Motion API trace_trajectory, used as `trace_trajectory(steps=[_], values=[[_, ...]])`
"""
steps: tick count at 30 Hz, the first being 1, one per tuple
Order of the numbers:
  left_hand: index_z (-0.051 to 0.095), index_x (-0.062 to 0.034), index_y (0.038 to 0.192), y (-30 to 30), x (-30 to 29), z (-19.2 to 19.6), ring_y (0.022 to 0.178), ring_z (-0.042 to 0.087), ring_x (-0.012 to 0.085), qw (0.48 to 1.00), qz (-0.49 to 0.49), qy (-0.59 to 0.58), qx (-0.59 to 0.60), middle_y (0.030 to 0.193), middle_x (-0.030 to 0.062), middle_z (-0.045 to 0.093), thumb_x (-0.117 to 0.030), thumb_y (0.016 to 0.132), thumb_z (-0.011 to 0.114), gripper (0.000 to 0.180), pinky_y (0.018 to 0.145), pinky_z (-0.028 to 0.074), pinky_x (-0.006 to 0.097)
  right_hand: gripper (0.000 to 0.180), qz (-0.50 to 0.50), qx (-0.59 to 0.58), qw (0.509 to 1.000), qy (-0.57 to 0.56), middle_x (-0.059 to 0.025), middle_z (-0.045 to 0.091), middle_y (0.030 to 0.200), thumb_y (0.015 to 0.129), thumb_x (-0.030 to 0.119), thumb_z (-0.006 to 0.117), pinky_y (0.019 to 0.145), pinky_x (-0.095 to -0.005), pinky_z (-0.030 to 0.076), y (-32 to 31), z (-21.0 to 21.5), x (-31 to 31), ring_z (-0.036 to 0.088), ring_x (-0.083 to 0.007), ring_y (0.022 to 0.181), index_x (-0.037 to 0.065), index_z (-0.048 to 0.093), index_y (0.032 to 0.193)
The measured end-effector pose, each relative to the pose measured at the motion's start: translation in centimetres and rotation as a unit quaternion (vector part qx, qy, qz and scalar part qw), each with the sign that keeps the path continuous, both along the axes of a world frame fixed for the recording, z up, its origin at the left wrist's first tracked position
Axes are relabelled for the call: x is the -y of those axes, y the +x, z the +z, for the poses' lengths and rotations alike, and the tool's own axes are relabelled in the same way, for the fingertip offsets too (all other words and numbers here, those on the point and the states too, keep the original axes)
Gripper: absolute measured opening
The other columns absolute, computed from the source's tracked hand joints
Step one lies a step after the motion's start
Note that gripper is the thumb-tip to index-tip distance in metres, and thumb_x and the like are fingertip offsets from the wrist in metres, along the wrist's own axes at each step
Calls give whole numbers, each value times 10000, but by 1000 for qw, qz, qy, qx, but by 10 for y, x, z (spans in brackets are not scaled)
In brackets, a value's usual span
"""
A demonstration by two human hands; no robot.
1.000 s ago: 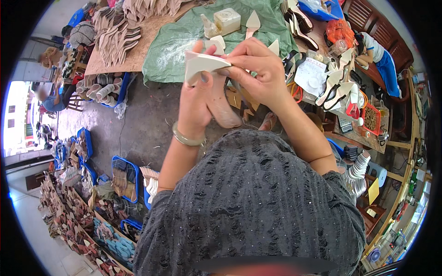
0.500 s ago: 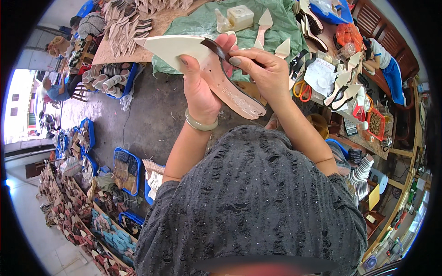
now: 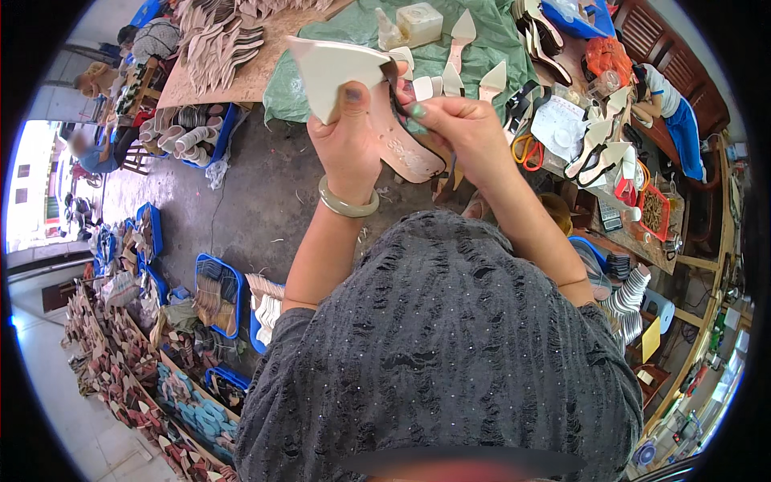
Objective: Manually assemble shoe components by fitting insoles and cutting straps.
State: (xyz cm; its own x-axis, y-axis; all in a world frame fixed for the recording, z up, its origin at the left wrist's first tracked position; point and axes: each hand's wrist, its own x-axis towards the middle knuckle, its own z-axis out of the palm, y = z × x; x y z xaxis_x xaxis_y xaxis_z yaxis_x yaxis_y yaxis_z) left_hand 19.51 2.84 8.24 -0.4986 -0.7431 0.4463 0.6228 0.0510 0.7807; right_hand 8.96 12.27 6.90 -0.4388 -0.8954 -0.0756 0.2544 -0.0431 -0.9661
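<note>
Raised higher and swung leftward since half a second ago: pointed shoe sole (image 3: 365, 104), toe tip now up near the far left corner of the green sheet (image 3: 498, 36) rather than lower over the grey floor (image 3: 241, 201). Held in the air above the near edge of that sheet, cream underside of the toe facing up, pinkish heel end slanting down to the right. Gripped by the left hand (image 3: 349, 140), fingers curled closed around the middle of the sole, thumb pressed flat on the cream face; pale bangle (image 3: 347, 205) on that wrist, as before. Pinching at the sole's upper edge, the right hand (image 3: 462, 132), thumb and forefinger nearly closed on a dark strip there, whereas earlier set lower beside the sole's waist. Whether the strip is fully clamped, cannot tell.

Beyond the hands on the sheet: more cream pointed soles (image 3: 462, 32) standing upright, a pale block (image 3: 419, 22) near its far edge. Off the sheet's right edge, orange-handled scissors (image 3: 526, 149). Blue crates (image 3: 217, 293) of shoe parts on the floor at left.
</note>
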Motion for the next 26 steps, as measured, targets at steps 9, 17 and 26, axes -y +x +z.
trace_trajectory(steps=[9, 17, 26], values=[[531, 37, 1077, -4, 0, -3, 807, 609, 199, 996, 34, -83, -6, 972, 195, 632, -312, 923, 542, 382, 714, 506, 315, 189, 4, -64, 998, -16, 60, 511, 598, 858, 190, 653, 463, -190, 321, 2, -2, -3, 394, -16, 518, 20, 707, 917], [568, 81, 1033, -10, -5, -2, 846, 632, 196, 999, -12, 5, -39, 928, 148, 650, -188, 897, 603, 304, 718, 519, 280, 204, 13, -80, 997, -16, 37, 543, 614, 868, 191, 637, 479, -191, 343, -8, -7, -8, 423, -25, 534, 13, 703, 943], [649, -2, 1034, -19, -9, -24, 773, 605, 105, 977, 101, -145, 120, 943, 86, 677, -106, 857, 649, 205, 662, 478, 206, 198, -44, -387, 919, -65, -47, 661, 692, 906, 235, 580, 542, -293, 451, -18, -30, -10, 566, -186, 569, 102, 709, 977]])
